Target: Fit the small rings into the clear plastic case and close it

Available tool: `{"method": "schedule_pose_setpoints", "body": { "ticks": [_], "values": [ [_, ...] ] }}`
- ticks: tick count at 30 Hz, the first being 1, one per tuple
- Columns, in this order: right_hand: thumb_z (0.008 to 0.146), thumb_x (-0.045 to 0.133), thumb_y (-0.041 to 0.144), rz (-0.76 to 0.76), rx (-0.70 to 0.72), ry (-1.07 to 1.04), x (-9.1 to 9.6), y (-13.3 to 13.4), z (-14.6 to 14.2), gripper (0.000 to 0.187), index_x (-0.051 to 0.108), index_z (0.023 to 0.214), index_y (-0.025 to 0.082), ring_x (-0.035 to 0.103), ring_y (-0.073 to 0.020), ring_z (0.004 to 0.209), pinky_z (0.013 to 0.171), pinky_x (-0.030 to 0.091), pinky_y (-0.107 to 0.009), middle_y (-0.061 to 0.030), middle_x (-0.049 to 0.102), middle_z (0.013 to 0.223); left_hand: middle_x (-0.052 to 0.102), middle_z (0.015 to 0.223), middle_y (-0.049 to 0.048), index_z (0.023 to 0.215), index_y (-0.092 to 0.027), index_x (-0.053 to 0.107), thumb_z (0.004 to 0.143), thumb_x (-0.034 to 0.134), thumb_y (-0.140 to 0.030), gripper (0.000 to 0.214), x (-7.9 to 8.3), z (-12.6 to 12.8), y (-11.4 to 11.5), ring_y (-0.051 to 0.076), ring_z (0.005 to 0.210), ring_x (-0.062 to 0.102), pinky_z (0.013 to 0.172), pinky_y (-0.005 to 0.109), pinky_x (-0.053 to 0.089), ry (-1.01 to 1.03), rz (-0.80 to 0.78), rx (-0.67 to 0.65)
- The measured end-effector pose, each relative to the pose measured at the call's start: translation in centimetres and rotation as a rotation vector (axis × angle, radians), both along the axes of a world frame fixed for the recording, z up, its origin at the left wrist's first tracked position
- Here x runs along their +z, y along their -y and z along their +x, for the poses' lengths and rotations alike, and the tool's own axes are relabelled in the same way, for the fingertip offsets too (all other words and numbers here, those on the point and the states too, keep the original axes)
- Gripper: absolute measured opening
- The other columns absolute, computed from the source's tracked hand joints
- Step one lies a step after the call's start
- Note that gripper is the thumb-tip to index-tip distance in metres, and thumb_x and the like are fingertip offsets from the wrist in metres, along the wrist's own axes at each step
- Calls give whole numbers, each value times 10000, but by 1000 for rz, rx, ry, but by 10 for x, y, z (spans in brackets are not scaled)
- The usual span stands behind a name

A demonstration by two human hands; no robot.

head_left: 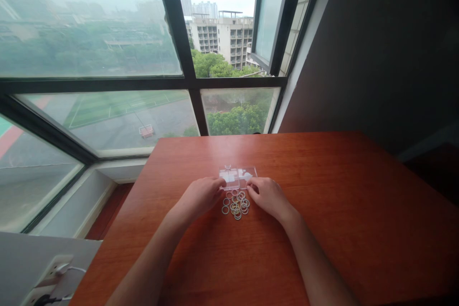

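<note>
An open clear plastic box (234, 184) lies on the table, its two halves side by side. At its left edge, my left hand (205, 193) grips with bent fingers. The thumb and fingers of my right hand (268, 195) are closed at the near right corner of the right half. Just in front of the box, between my hands, lies a loose pile of several metal-looking rings (236, 206), some overlapping and a few apart on the left. A small clear piece stands up at the box's far left edge, too small to make out.
The reddish-brown wooden table (344, 229) spreads around my hands. Beyond its far edge are large dark-framed windows (191, 82), one pane swung open. A wall socket (59, 267) with plugged cables is low on the left. A dark wall stands at the right.
</note>
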State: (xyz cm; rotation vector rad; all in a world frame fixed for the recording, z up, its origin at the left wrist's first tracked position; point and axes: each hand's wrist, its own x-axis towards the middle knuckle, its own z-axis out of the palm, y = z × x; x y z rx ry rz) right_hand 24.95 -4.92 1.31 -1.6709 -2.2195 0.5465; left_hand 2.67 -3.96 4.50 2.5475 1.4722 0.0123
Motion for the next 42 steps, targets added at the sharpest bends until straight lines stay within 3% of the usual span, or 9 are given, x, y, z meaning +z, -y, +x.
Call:
{"method": "schedule_pose_setpoints", "body": {
  "ticks": [7, 11, 18, 22, 32, 42],
  "values": [
    [876, 518, 250, 4, 7, -127, 1, 0, 2, 155, 671, 880, 228, 603, -140, 698, 632, 336, -227, -4, 701, 776, 701, 844, 53, 1102, -211, 542, 877, 463, -212, 239, 4, -4, 1, 196, 716, 649, 582, 244, 358, 30, -40, 34],
    [839, 561, 279, -107, 92, -184, 3, 3, 6, 137, 689, 844, 231, 564, -116, 604, 571, 328, -212, 20, 663, 681, 690, 796, 36, 1005, -208, 534, 890, 464, -263, 146, 13, -5, 6, 188, 659, 629, 553, 243, 339, 41, -13, 53],
    [757, 591, 210, -206, 170, -170, 1, 5, 9, 101, 680, 802, 227, 511, -93, 553, 521, 288, -198, 45, 619, 626, 708, 830, 7, 914, -241, 601, 805, 614, -291, 120, 15, 17, 21, 190, 686, 651, 543, 237, 337, 56, -103, -171],
    [757, 573, 202, -193, 158, -156, 0, 5, 8, 91, 662, 765, 223, 515, -94, 566, 526, 277, -200, 43, 623, 633, 720, 871, 29, 935, -229, 607, 836, 561, -262, 114, 9, 25, 24, 217, 741, 675, 571, 240, 379, 52, -117, -198],
    [769, 567, 191, -205, 139, -137, 4, 4, 11, 98, 661, 759, 218, 516, -95, 577, 535, 286, -195, 38, 622, 642, 707, 829, 52, 838, -197, 588, 879, 470, -228, 128, -1, 20, 17, 196, 717, 655, 575, 233, 386, 31, -74, -143],
    [791, 581, 223, -205, 130, -181, 8, 6, 9, 105, 684, 809, 213, 522, -101, 580, 539, 303, -197, 32, 616, 637, 682, 805, 41, 891, -207, 590, 873, 477, -214, 115, 9, 16, 13, 175, 683, 635, 547, 232, 341, 30, -8, -73]
  ]
}}
